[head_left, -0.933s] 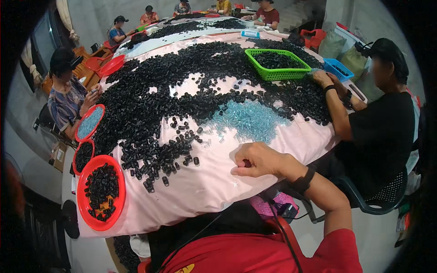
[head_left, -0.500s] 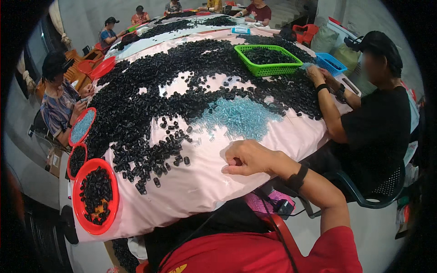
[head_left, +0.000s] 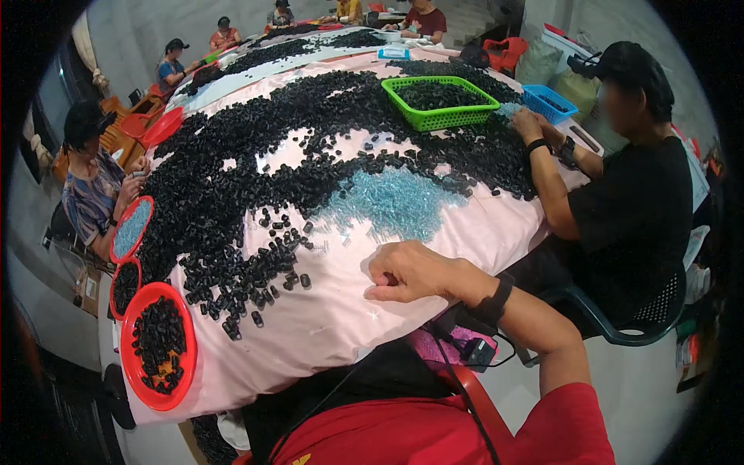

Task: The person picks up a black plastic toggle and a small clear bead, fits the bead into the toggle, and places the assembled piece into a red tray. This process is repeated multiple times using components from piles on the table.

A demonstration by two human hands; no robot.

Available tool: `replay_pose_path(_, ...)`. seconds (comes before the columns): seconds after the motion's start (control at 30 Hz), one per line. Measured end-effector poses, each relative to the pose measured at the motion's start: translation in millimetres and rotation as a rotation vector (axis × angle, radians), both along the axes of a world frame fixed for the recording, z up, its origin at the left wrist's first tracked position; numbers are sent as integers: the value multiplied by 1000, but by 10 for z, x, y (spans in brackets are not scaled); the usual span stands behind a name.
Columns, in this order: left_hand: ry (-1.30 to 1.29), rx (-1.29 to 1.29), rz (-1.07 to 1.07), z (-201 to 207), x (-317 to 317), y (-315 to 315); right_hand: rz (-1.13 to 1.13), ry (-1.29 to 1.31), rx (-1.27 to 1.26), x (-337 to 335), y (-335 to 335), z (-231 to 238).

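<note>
Black cylindrical beads (head_left: 256, 201) heaped on glossy pink cloth (head_left: 325, 325); right hand (head_left: 415, 271) curled.

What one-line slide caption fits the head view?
A right hand rests curled on a pink cloth beside black caps and clear blue pieces.
</note>
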State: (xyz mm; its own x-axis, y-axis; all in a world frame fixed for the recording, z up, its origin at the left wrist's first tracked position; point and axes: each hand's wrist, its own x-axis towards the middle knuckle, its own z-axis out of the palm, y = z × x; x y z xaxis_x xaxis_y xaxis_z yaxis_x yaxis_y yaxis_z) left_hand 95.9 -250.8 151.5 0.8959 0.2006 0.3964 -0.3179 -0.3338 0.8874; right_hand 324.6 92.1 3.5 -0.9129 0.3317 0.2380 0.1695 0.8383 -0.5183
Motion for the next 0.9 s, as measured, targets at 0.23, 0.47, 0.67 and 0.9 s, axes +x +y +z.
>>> replay_pose_path(0.23, -11, 33, 7, -23, -65, -63, -17, 65, -12, -4, -22, -16)
replay_pose_path(0.47, 40, 11, 22, -35, -224, -152, -9, 47, -11, 7, -10, -10)
replay_pose_path(0.67, 90, -71, 67, 4, -95, -20, -14, 17, 0, 3, -15, -14)
replay_pose_path(0.9, 86, -19, 120, -16, -66, -33, -12, 23, 7, 3, -18, -18)
